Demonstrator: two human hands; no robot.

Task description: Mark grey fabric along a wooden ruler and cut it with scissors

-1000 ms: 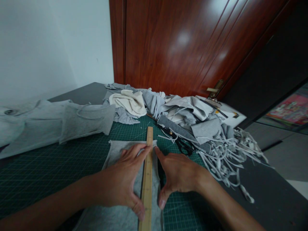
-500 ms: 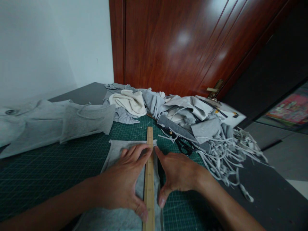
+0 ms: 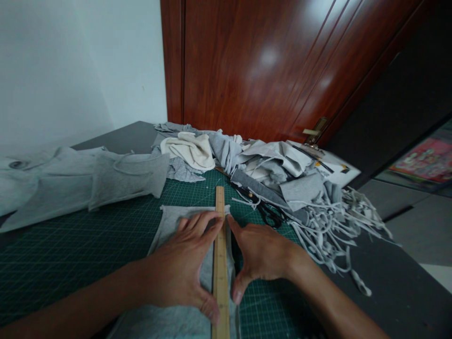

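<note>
A wooden ruler (image 3: pixel 220 263) lies lengthwise on a piece of grey knit fabric (image 3: pixel 165 320), close to the fabric's right edge. My left hand (image 3: pixel 183 259) rests on the fabric with fingers and thumb spread, its fingertips and thumb touching the ruler's left side. On the other side, my right hand (image 3: pixel 259 254) has thumb and forefinger apart; the forefinger meets the fabric's edge beside the ruler, and the thumb is at the edge lower down. The ruler's near end runs out of view.
A green cutting mat (image 3: pixel 70 268) lies under the fabric. Grey garments (image 3: pixel 67 183) are at left. Black scissors (image 3: pixel 270 214), a cream cloth (image 3: pixel 189 149), piled grey scraps (image 3: pixel 282 157) and tangled fabric strips (image 3: pixel 328 235) lie at the back and right. A wooden door (image 3: pixel 240 66) stands behind.
The near part of the ruler has shifted slightly to the right, along with my left thumb. My right hand and the fabric have stayed in place.
</note>
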